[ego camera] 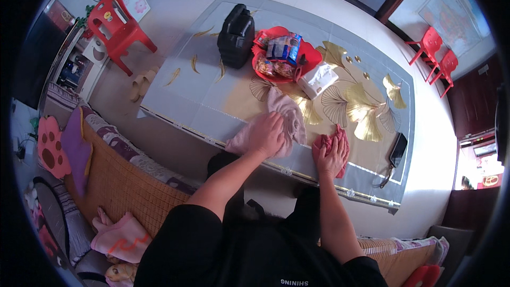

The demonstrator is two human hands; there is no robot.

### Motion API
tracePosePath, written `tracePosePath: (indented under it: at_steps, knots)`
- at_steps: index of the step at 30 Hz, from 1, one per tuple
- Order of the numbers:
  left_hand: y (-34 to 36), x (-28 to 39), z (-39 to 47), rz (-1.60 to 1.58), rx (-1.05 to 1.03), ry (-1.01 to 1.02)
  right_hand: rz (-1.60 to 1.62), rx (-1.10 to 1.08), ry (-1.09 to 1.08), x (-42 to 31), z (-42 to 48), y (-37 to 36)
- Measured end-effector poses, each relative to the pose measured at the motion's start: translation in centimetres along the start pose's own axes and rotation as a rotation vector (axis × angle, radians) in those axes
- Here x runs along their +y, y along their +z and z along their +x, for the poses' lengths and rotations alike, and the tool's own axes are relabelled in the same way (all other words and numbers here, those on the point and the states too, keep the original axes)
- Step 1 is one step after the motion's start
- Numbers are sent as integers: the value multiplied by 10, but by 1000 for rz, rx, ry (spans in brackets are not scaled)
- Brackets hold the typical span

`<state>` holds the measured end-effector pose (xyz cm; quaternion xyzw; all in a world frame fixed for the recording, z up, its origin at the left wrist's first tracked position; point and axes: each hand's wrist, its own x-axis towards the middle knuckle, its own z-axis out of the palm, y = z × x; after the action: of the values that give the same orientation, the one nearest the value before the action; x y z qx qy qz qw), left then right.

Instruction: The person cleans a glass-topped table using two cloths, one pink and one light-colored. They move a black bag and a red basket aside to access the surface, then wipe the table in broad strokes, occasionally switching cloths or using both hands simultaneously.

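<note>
On the table's near edge lies a crumpled pale pink cloth [293, 117], with my left hand [269, 133] resting on its left part. Further right, my right hand [334, 156] presses down on a bunched red cloth [322, 143]. The fingers of both hands are bent over the fabric; how firmly they grip is unclear. Both cloths lie on a grey table cover with gold leaf patterns [364, 107]. Beyond them are a white tissue pack [318, 81] and a red dish [312, 54] holding packaged snacks [283, 48].
A black hard case [236, 38] stands on the far left of the table. Near the right edge lies a phone [398, 149] with a strap. A red plastic chair [117, 28] stands at left, a woven-mat sofa [115, 167] nearby. More red chairs [431, 44] are by the right wall.
</note>
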<state>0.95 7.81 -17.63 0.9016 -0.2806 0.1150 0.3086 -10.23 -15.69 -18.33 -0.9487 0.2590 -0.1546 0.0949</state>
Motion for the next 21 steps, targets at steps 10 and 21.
tracePosePath:
  at_steps: [10, 21]
  knots:
    - [-56, -8, 7, -132, -371, -16, -19, 35, -37, -2, 3, 0]
    - [5, 7, 82, -134, -12, 31, 8, 42, -23, 0, 3, 5]
